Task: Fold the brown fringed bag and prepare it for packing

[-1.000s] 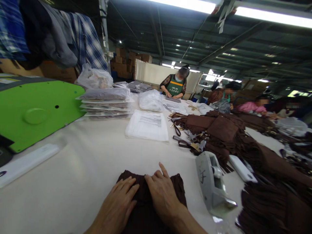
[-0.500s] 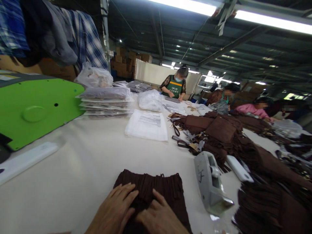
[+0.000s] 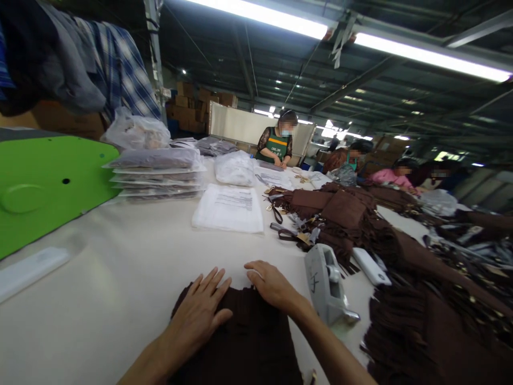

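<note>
A dark brown fringed piece of soft material (image 3: 248,342), which looks like a bag, lies flat on the table close in front of me. My left hand (image 3: 204,305) rests palm down on its upper left part, fingers stretched and spread. At its far right edge is my right hand (image 3: 274,283), bent over the rim with index finger and thumb apart. Some of the right fingertips are hidden beneath that hand. Just right of the piece stands a grey tape dispenser (image 3: 326,283).
Brown fringed goods (image 3: 340,211) with straps and tags cover the right side. Ahead lie a white printed packet (image 3: 228,208) and stacked bagged items (image 3: 156,174). A green machine (image 3: 52,187) and a white bar-shaped object (image 3: 32,272) are left. Several people work beyond, one in a green apron (image 3: 276,147).
My right hand has moved from the middle of the brown piece up to its far right edge. The left hand has slid toward the top edge. The view has shifted right.
</note>
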`<state>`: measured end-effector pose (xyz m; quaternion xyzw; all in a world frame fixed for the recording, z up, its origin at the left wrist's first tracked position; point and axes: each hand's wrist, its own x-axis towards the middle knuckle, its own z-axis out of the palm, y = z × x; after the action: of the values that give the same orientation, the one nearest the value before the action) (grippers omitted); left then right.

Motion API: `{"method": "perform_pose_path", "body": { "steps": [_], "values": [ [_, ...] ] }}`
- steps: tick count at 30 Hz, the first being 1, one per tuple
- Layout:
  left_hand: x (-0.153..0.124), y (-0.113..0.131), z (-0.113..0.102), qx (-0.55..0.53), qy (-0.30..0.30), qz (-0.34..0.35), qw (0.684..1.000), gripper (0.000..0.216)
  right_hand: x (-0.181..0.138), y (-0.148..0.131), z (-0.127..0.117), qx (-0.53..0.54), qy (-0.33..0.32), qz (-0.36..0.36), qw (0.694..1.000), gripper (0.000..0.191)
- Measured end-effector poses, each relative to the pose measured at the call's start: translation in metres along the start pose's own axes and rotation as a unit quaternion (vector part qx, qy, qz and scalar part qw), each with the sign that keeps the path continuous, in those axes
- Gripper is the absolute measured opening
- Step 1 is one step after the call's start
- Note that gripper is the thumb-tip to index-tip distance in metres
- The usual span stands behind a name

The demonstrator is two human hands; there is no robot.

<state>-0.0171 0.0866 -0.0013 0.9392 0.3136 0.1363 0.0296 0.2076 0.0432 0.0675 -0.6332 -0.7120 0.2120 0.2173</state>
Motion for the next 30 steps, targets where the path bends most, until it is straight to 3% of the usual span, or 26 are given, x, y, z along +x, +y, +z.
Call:
{"method": "perform_pose_path", "body": {
  "steps": [2, 4, 7, 10, 14, 18, 21, 24, 27, 30],
  "values": [
    [-0.006, -0.002, 0.009, -0.009, -0.020, 0.018, 1.000, 0.060, 0.003, 0.004, 0.004, 0.005, -0.030, -0.003, 1.000, 0.031],
    [-0.017, -0.004, 0.013, -0.015, -0.003, 0.045, 0.999, 0.065, -0.005, 0.002, 0.007, 0.011, -0.048, 0.001, 0.999, 0.035],
    [-0.028, -0.003, 0.008, -0.019, 0.044, 0.059, 0.997, 0.062, -0.033, -0.006, 0.009, 0.013, -0.043, -0.029, 0.999, 0.031],
    [-0.021, 0.004, -0.002, -0.014, 0.059, 0.041, 0.997, 0.055, -0.065, -0.004, 0.020, -0.027, -0.026, -0.091, 0.995, 0.026],
    [-0.001, 0.020, -0.005, -0.039, -0.012, 0.066, 0.997, 0.062, -0.098, 0.020, 0.051, -0.108, -0.040, -0.191, 0.975, 0.043],
    [-0.009, 0.038, 0.006, -0.074, -0.097, 0.096, 0.988, 0.084, -0.120, 0.032, 0.055, -0.070, -0.021, -0.273, 0.959, 0.028],
    [-0.030, 0.046, 0.002, -0.069, -0.119, 0.088, 0.987, 0.092, -0.121, 0.020, 0.025, -0.042, 0.056, -0.197, 0.978, 0.021],
    [-0.041, 0.051, -0.019, -0.058, -0.131, 0.097, 0.985, 0.078, -0.103, 0.016, -0.009, -0.084, 0.118, -0.088, 0.985, 0.021],
    [-0.028, 0.061, -0.038, -0.056, -0.103, 0.105, 0.988, 0.070, -0.078, 0.026, -0.022, -0.172, 0.071, -0.063, 0.981, 0.029],
    [0.001, 0.074, -0.044, -0.056, -0.062, 0.038, 0.996, 0.061, -0.061, 0.036, -0.017, -0.227, 0.011, -0.078, 0.971, 0.030]
  ]
}}
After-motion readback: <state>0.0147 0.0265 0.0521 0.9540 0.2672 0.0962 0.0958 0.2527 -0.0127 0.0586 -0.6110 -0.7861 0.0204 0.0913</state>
